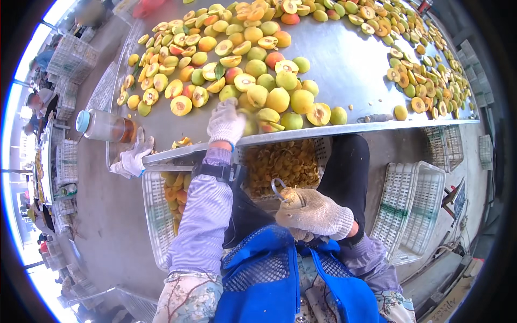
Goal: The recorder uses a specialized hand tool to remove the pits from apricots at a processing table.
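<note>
My left hand, in a white knit glove, reaches over the near edge of the metal table. It is at a blurred yellow-green fruit in a pile of whole and halved peaches; its fingertips are partly hidden, so a grip cannot be made out. Low before my lap, my right hand wears a soiled knit glove and is closed around a pitting tool with a curved metal loop. The tool's handle is hidden in the fist.
Below the table stand a crate of brownish fruit scraps and a white crate of peach halves. A blue-lidded jar and a loose white glove lie at the left corner. Stacked white crates stand right; people work far left.
</note>
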A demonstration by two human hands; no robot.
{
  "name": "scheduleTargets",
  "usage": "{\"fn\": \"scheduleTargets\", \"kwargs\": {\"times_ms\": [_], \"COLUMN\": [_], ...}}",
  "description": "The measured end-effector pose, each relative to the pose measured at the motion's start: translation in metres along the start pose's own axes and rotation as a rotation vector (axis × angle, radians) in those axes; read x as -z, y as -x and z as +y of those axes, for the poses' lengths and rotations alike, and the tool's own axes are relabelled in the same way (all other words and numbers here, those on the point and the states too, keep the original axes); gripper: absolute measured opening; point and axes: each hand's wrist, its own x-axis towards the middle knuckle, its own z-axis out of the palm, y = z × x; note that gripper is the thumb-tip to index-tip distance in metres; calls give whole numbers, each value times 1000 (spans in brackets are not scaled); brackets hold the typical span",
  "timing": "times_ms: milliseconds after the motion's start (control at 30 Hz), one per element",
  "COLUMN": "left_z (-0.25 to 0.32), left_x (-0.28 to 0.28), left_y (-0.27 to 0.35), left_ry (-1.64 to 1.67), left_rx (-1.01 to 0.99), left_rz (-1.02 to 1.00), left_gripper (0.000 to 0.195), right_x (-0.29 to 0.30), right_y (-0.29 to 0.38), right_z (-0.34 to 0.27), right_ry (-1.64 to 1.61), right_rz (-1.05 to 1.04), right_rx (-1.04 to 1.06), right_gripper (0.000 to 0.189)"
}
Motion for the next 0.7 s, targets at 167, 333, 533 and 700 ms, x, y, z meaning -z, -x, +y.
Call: {"fn": "scheduleTargets", "kwargs": {"times_ms": [167,333,533,700], "left_z": [-11,2,-47,-37], "left_x": [3,20,19,40], "left_y": [10,-1,7,15], "left_ry": [134,-97,-186,425], "left_rx": [-15,-71,-85,96], "left_rz": [-81,-184,53,-160], "left_gripper": [65,65,62,65], "right_x": [8,1,4,-5], "right_y": [-9,-15,-20,-18], "right_z": [7,-7,2,-9], "right_ry": [-158,-90,-154,-182], "right_rz": [-11,22,101,85], "right_rx": [78,25,38,61], "right_gripper": [24,21,17,19]}}
